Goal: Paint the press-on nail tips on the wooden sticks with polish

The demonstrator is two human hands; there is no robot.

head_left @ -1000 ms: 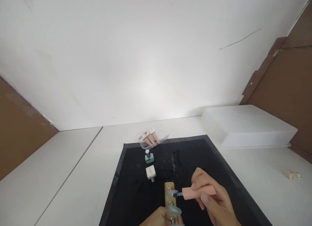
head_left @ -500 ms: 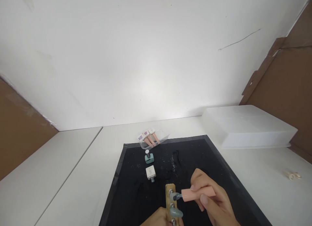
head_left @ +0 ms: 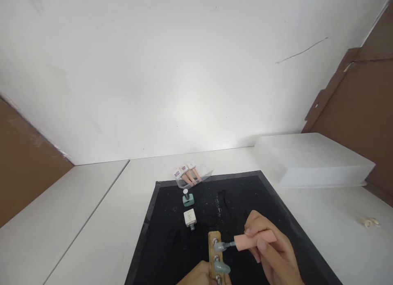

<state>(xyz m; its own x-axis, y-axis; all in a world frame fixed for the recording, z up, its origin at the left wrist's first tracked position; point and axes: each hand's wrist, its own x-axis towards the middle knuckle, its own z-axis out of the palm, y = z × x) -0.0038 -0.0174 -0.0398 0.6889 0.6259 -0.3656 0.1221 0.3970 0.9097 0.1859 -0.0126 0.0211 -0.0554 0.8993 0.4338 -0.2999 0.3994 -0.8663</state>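
No lettering is showing clearly enough to read: the white bottle (head_left: 189, 216) is bearing small dark marks, and the peach-capped bottles (head_left: 189, 177) are carrying purple and dark prints, all illegible.

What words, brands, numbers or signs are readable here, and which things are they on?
None can be read for certain.
White bottle lying on the black mat: small dark print, too small to read.
Three bottles in the clear tray: purple or dark marks, too small to read.
Peach brush handle in the right hand: no lettering visible.
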